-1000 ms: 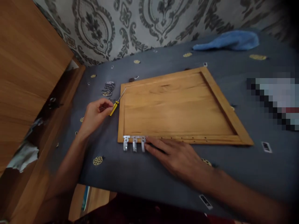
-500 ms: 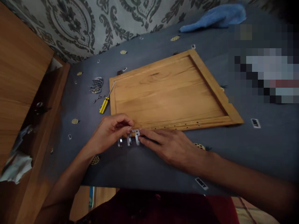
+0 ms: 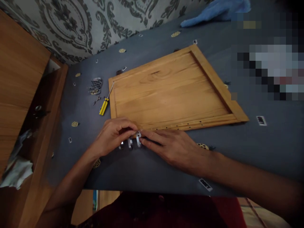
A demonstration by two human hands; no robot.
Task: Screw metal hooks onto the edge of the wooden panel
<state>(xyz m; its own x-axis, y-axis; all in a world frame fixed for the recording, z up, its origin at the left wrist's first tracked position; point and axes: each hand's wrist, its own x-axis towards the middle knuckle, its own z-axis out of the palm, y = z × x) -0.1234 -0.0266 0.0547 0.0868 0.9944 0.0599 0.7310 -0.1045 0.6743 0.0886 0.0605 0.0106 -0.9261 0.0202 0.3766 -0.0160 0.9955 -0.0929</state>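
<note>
A wooden panel [image 3: 163, 91] with a raised frame lies flat, small dark holes dotted along its near rail. Three silvery metal hooks [image 3: 130, 143] stick out over the near edge at its left end. The fingers of my right hand [image 3: 174, 147] are closed on the rightmost metal hook [image 3: 138, 139], steadying it against the rail. My left hand [image 3: 116, 134] pinches at the top of that hook's plate; whatever small thing is between its fingertips is hidden. A screwdriver [image 3: 104, 106] with a yellow handle rests with its tip on the panel's left side.
Several loose hooks [image 3: 96, 85] lie piled left of the panel, with a few small screws [image 3: 98, 100] nearby. A blue cloth [image 3: 218, 12] lies at the back. A wooden cabinet [image 3: 21, 91] stands on the left, and a patterned wall [image 3: 71, 28] rises behind.
My left fingertips have moved slightly right, onto the rightmost hook's plate. My right hand stays on that hook. The view has shifted a little.
</note>
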